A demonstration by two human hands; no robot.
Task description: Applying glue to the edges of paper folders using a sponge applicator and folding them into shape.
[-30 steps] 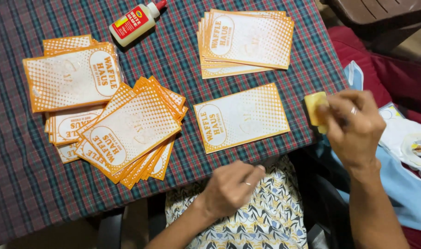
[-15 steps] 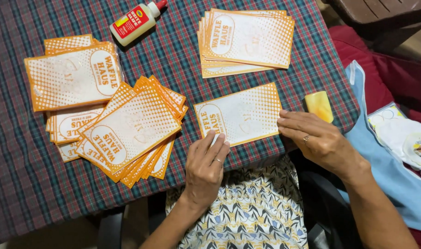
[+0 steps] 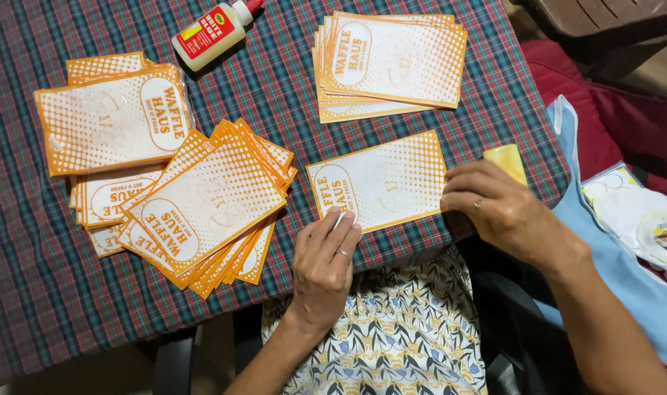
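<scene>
L hand [image 3: 325, 267]: fingers [image 3: 341, 228] together, extended flat, tips pressing the near-left corner of a single orange-and-white paper bag [image 3: 381, 183]. No grasp; nothing clamped. R hand [image 3: 498, 208]: fingers [image 3: 461, 192] curled loosely, slightly apart, tips resting on the bag's R edge; nothing clamped here either. Ring visible on each hand.

Bag pos.: lies flat on the table [image 3: 26, 292], near its front edge, directly ahead of the person, between both hands, slightly rotated.

Adjacent items:
- Yellow sponge-like pad [image 3: 505, 159]: just beyond the R hand, partly hidden by it, near the table's R edge.
- Neat bag stack [image 3: 388, 66]: far side, apart from the single bag.
- Fanned bag pile [image 3: 209, 201]: L of the L hand, near but not touching it.
- Further bag stack [image 3: 110, 124]: far L, overlapping more bags underneath.
- Glue bottle [image 3: 213, 33]: white w/ red cap, lying on its side at the far edge.

Table cover: dark plaid cloth. R of table: blue fabric [image 3: 611, 271] on a red seat.
</scene>
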